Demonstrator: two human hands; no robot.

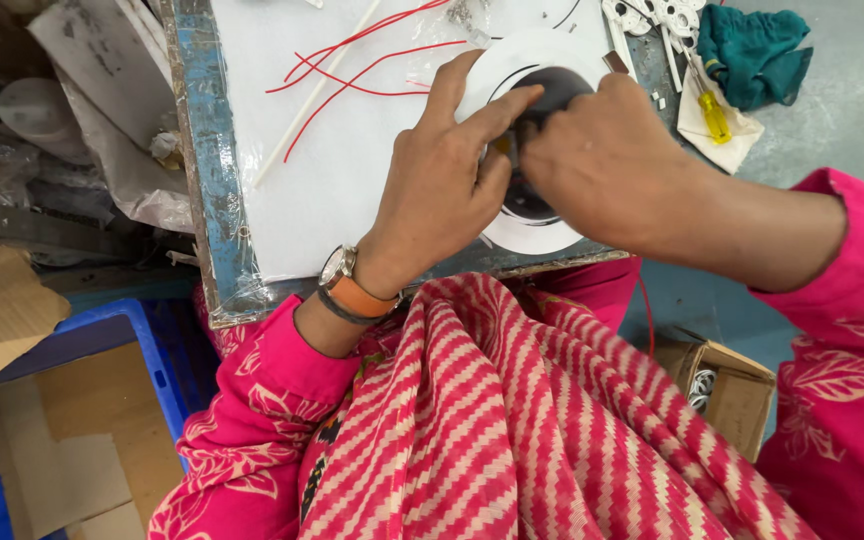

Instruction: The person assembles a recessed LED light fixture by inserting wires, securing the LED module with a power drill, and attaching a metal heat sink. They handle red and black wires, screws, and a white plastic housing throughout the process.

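A person's left hand (pixel 442 180) and right hand (pixel 602 160) meet over a round white light fitting (pixel 537 230) with a dark centre, lying at the near edge of the worktop (pixel 332 190). The left hand lies across the fitting with its fingers stretched, thumb and forefinger closing on a small dark part (pixel 512 140) at the middle; the right hand is curled tight against the same part, though what its fingers grip is hidden. Loose red wires (pixel 352 60) and a thin white rod (pixel 312 100) lie just beyond the left hand. To the right, past the right hand, a yellow-handled screwdriver (pixel 714 115) rests on a white cloth beside a crumpled teal cloth (pixel 752 55) and some white plastic pieces (pixel 652 18). The worktop is covered in white sheet with a worn blue edge (pixel 202 160) wrapped in clear film. A watch on an orange strap (pixel 352 290) circles the left wrist. A red striped scarf (pixel 512 420) fills the lap, a blue crate (pixel 152 350) holding cardboard sits at left, and a small cardboard box (pixel 732 390) at right.
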